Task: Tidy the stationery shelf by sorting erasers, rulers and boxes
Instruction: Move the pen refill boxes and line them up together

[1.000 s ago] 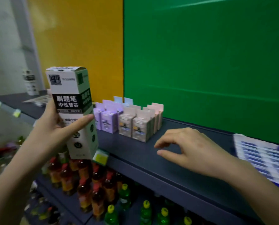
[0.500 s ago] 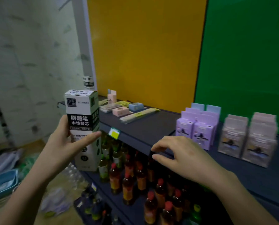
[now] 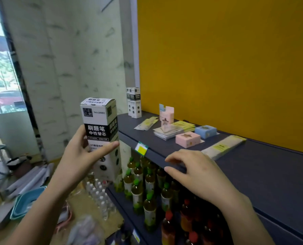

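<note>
My left hand (image 3: 80, 156) grips a tall white and black refill box (image 3: 101, 124), held upright in front of the left end of the dark shelf (image 3: 270, 174). My right hand (image 3: 198, 172) hovers over the shelf's front edge, fingers curled and apart, holding nothing. At the shelf's far left corner stands a matching white and black box (image 3: 134, 102). Near it lie a pink eraser box (image 3: 187, 139), a blue eraser box (image 3: 205, 131), an upright pink box (image 3: 166, 114), and packaged rulers (image 3: 223, 146).
A yellow panel (image 3: 226, 59) backs the shelf. Flat yellow packets (image 3: 184, 125) and a stack of clear packets (image 3: 165, 132) lie among the boxes. Below, drink bottles (image 3: 147, 188) fill the lower shelf. A blue basin (image 3: 26, 202) and clutter sit on the floor at left.
My view has swung left along the shelf, from the purple and beige boxes to its left end. Both hands kept their poses, the left still holding the box.
</note>
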The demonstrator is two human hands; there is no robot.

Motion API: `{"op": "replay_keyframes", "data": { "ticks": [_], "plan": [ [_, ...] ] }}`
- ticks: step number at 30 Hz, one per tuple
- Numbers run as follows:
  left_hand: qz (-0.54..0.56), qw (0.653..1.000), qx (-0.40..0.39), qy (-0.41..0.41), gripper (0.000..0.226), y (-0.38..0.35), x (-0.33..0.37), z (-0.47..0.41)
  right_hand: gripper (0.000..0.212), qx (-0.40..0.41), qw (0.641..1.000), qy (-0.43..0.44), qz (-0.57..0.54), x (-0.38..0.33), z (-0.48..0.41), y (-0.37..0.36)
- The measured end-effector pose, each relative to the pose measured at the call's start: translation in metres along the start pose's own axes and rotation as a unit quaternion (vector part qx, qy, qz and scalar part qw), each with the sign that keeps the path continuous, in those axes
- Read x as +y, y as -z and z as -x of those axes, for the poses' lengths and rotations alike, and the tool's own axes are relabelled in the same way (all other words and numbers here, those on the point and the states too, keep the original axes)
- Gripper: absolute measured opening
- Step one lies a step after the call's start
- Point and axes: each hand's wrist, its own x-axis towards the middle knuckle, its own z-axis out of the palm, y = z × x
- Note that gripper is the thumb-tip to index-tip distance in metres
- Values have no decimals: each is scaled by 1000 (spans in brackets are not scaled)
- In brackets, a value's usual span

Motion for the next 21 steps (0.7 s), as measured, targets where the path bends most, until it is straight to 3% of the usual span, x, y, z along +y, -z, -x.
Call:
{"op": "replay_keyframes", "data": {
  "ticks": [7,10,14,21],
  "plan": [
    [25,999,-5,-26,67,14,-65,-109,33,37,999,-24,-7,-17,-109,-40],
    [34,999,-17,-34,61,15,-90,-154,34,33,999,-37,1,-24,-145,-54],
    [25,996,-66,-59,53,11,-125,-213,34,33,997,-69,21,-27,-184,-75],
    [32,980,-179,-78,64,-16,-196,-325,31,53,983,-157,82,-32,-244,-107]
  ]
}}
